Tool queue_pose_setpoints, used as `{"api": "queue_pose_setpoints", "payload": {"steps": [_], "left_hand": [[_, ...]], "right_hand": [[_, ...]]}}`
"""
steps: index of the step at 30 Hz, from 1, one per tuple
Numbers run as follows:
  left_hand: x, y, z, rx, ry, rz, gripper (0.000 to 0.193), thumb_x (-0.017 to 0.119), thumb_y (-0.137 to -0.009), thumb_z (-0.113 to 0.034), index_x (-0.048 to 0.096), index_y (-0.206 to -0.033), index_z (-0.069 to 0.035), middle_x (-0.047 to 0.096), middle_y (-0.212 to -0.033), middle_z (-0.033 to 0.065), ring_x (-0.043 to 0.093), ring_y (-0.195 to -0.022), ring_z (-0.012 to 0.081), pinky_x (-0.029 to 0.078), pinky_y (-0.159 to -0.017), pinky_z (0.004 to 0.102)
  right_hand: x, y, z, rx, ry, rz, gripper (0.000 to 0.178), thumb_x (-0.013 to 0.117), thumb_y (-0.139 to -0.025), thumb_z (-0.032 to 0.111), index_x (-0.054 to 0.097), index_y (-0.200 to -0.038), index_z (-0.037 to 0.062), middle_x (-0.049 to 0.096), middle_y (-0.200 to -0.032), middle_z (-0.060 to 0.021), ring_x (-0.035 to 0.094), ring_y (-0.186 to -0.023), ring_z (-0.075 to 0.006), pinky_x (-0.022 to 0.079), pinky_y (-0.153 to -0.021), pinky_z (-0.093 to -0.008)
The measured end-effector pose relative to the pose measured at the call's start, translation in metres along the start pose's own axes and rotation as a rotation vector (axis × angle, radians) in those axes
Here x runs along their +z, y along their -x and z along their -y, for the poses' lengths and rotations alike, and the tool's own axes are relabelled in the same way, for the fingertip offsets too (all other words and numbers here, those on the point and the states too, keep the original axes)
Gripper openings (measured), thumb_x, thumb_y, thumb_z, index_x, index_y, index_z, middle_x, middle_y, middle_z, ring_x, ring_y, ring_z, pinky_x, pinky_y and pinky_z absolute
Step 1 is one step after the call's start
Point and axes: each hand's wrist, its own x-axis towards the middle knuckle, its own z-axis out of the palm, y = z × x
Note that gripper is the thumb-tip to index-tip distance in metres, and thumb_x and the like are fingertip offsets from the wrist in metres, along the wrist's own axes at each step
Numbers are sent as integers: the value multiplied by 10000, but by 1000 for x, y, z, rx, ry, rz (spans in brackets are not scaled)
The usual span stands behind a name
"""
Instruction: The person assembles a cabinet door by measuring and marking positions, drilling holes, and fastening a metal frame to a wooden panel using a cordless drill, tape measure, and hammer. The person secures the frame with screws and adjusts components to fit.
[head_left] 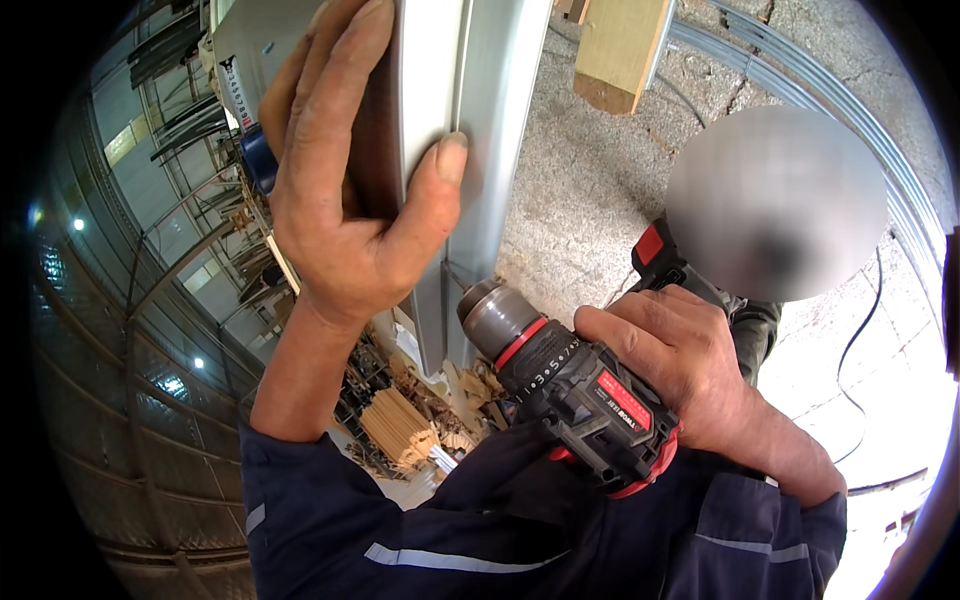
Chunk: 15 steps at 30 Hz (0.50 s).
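My left hand [345, 200] is wrapped over the edge of a long white and grey metal profile [487, 120]. Its thumb presses on the profile's face, while the fingers reach round the far side. A cordless drill [580, 400], black with red trim, is in my right hand [670, 350], whose fingers close round its handle. The drill's thin bit points up and left at the profile's inner face, just below my left thumb; whether the tip touches is hard to tell. Beside my left fingers is a tape measure [258, 158] with a blue case and some blade out.
A wooden beam end [622, 50] juts in at the top. Long metal strips [810, 75] and a dark cable [862, 390] lie on the concrete floor [570, 180]. Bundled wood strips [398, 428] sit among scraps below. Another person's dark-clothed limb [755, 335] shows beneath a blurred disc.
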Motion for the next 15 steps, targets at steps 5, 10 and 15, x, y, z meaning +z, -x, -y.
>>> {"api": "queue_pose_setpoints", "payload": {"steps": [5,10,15], "left_hand": [[-1,-1,-2,14,-32,18,712,650,-909,-84,357,-1539,73,353,-1587,250,396,-1473,363,371,-1206,458],[1,-2,0,26,25,-9,697,640,-912,-61,358,-1533,81,357,-1587,259,396,-1474,365,370,-1208,456],[0,-1,1,28,17,-1,696,640,-910,-68,362,-1530,82,352,-1592,268,395,-1476,371,372,-1207,463]], "right_hand": [[-2,-1,1,13,-5,16,440,720,-797,208,681,-1218,87,660,-856,-39,671,-726,-228,521,-645,-361],[-1,-1,-1,2,-22,-4,434,719,-801,209,682,-1217,92,660,-848,-37,670,-719,-227,520,-640,-355],[2,0,0,6,-15,-15,417,709,-811,202,685,-1215,102,661,-842,-38,668,-714,-226,517,-637,-352]]}}
